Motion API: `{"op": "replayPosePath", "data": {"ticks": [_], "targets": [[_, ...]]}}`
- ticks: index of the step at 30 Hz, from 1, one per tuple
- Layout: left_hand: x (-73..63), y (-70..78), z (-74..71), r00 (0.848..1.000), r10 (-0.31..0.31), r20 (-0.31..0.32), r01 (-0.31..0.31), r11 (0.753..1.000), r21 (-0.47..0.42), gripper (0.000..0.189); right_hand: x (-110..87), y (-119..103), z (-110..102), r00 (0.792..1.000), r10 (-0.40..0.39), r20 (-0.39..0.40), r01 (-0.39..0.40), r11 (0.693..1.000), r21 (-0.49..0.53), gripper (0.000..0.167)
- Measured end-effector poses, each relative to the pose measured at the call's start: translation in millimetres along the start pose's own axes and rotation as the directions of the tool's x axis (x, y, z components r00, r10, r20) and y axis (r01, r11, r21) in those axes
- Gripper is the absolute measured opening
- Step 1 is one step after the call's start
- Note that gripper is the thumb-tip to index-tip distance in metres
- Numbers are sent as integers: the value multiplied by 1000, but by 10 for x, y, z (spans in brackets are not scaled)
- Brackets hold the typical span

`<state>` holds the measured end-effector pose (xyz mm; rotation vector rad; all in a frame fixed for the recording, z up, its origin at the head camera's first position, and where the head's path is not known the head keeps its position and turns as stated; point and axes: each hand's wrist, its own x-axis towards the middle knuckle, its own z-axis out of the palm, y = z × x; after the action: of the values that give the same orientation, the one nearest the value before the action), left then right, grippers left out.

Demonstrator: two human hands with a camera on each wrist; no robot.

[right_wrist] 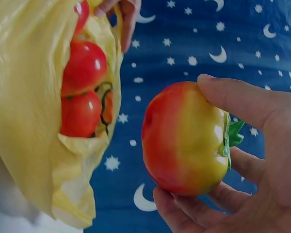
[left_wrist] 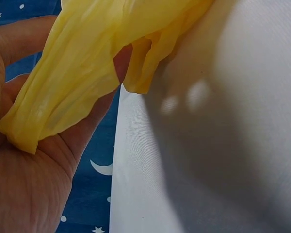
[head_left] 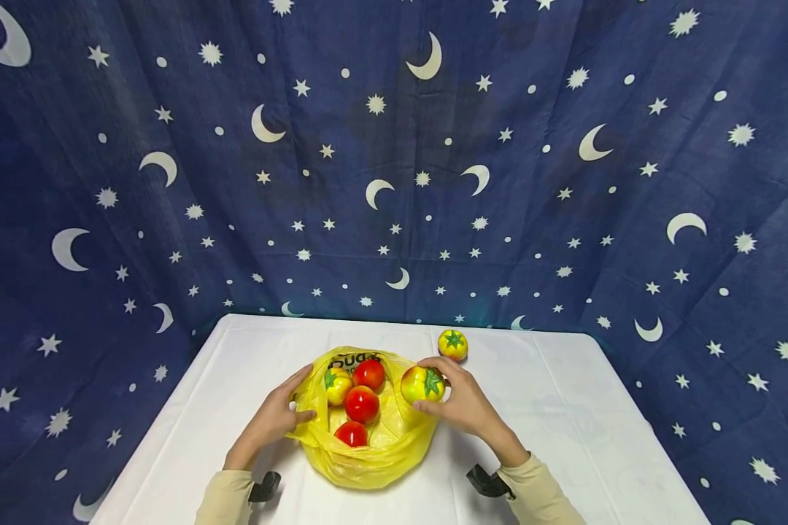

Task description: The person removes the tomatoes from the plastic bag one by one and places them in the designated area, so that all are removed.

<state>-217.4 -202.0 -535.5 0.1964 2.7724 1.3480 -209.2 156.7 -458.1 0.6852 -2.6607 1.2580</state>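
Observation:
A yellow plastic bag (head_left: 368, 467) stands on the table with its mouth spread open. Inside it lie several shiny red tomatoes (head_left: 362, 405) and a yellow one with a green top (head_left: 338, 386). My left hand (head_left: 277, 414) holds the bag's left rim, the thumb inside and the fingers outside; in the left wrist view yellow plastic (left_wrist: 82, 77) crosses the palm. Between thumb and fingers my right hand (head_left: 462, 399) grips a red-and-yellow tomato (right_wrist: 184, 138) with a green leafy top, over the bag's right rim. In the right wrist view it is apart from the bag.
Another yellow-and-red tomato (head_left: 453, 345) with a green top sits on the table behind my right hand. A white cloth (head_left: 565, 437) covers the table. Behind it hangs a dark blue curtain (head_left: 341, 277) with moons and stars. Black wrist devices (head_left: 488, 482) show below both hands.

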Motion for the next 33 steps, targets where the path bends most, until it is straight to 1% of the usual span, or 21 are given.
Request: {"op": "replayPosePath", "data": {"ticks": [6, 12, 18, 21, 27, 33], "targets": [[20, -7, -9, 1000, 7, 4, -7, 1000, 8, 90, 32, 77, -145, 997, 38, -70, -38, 999, -1, 61], [24, 18, -23, 1000, 5, 10, -5, 1000, 2, 89, 61, 147, -261, 992, 77, -104, -79, 997, -16, 64], [30, 42, -38, 1000, 4, 11, -4, 1000, -2, 89, 91, 265, -363, 984, 103, -148, -108, 994, -24, 62], [42, 30, -36, 1000, 11, 8, -11, 1000, 0, 88, 105, 318, -412, 978, 132, -162, -139, 990, -31, 61], [61, 0, -29, 1000, 10, 6, -10, 1000, 3, 89, 133, 474, -453, 969, 187, -159, -197, 979, -48, 65], [62, -16, -23, 1000, 6, 2, -6, 1000, -6, 89, 165, 640, -470, 956, 224, -191, -231, 973, -14, 65]]}}
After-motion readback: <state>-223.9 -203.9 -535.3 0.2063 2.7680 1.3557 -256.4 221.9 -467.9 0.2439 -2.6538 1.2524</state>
